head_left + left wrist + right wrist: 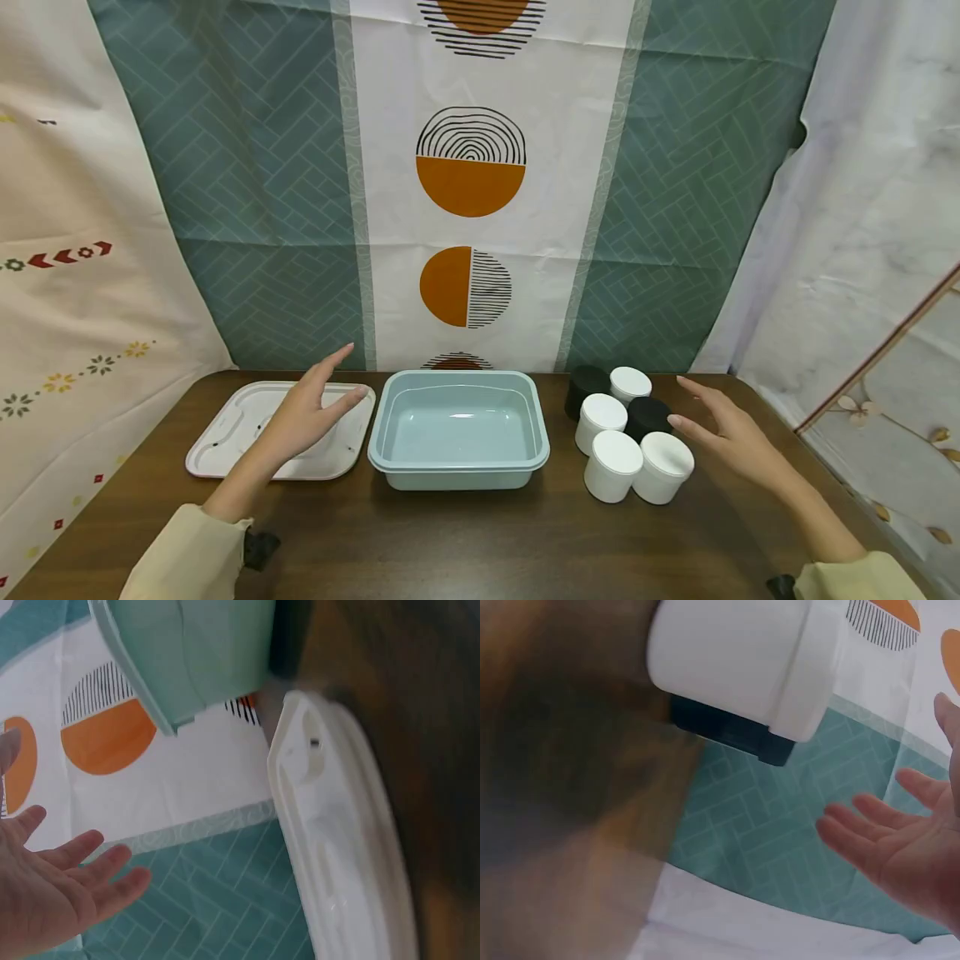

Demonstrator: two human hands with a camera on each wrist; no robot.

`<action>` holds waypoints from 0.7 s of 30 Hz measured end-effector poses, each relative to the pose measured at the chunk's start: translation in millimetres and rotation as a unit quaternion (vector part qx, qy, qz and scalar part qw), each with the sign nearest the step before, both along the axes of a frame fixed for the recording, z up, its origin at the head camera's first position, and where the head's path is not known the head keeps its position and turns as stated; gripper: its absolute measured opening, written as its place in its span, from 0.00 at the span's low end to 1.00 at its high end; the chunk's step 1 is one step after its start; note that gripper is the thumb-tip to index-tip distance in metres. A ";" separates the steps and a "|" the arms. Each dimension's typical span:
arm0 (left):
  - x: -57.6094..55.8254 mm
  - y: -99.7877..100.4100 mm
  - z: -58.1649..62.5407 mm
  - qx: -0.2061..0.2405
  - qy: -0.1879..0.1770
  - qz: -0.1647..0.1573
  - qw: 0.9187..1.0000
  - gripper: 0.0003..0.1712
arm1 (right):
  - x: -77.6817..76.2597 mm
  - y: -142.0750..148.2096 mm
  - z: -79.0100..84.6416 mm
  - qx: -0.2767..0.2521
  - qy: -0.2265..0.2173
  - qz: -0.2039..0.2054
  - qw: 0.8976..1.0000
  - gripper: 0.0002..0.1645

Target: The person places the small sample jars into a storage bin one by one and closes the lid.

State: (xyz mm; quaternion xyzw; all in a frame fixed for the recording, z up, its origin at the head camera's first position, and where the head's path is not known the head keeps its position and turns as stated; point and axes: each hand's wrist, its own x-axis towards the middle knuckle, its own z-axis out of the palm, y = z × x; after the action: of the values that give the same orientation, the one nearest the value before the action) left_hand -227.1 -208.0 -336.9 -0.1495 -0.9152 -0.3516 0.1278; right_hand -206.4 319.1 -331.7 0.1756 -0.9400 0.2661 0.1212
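My left hand [303, 414] hovers over the white lid-like tray [217, 450], its fingers spread and nothing in them. In the left wrist view the same hand [60, 885] shows relaxed fingers, apart from the tray [330, 840]. A pale blue plastic basin [459, 479] stands at the middle of the table. Over on the right, my right hand [731, 433] is held in the air beside a group of lidded jars, touching none that I can see. Nearest it are a white jar [663, 471] and a black jar [647, 417]. The right wrist view shows that hand [907, 840] with loose fingers.
Several more jars stand close together, among them a white jar [612, 467] at the front and a black jar [585, 387] at the back. The brown wooden table [465, 550] meets a patterned cloth backdrop [262, 250] behind. Draped cloth hangs at both sides.
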 end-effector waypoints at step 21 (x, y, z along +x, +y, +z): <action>1.3 19.9 -41.7 0.138 -0.116 -0.083 0.980 0.39 | 17.9 -4.2 -40.4 -0.084 -0.056 0.008 0.995 0.40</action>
State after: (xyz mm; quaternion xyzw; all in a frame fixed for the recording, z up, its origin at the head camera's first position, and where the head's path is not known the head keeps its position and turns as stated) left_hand -225.8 -188.1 -378.6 -0.1639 -0.8507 -0.4993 0.0103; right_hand -188.6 314.9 -372.2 0.1572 -0.9184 0.3541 0.0803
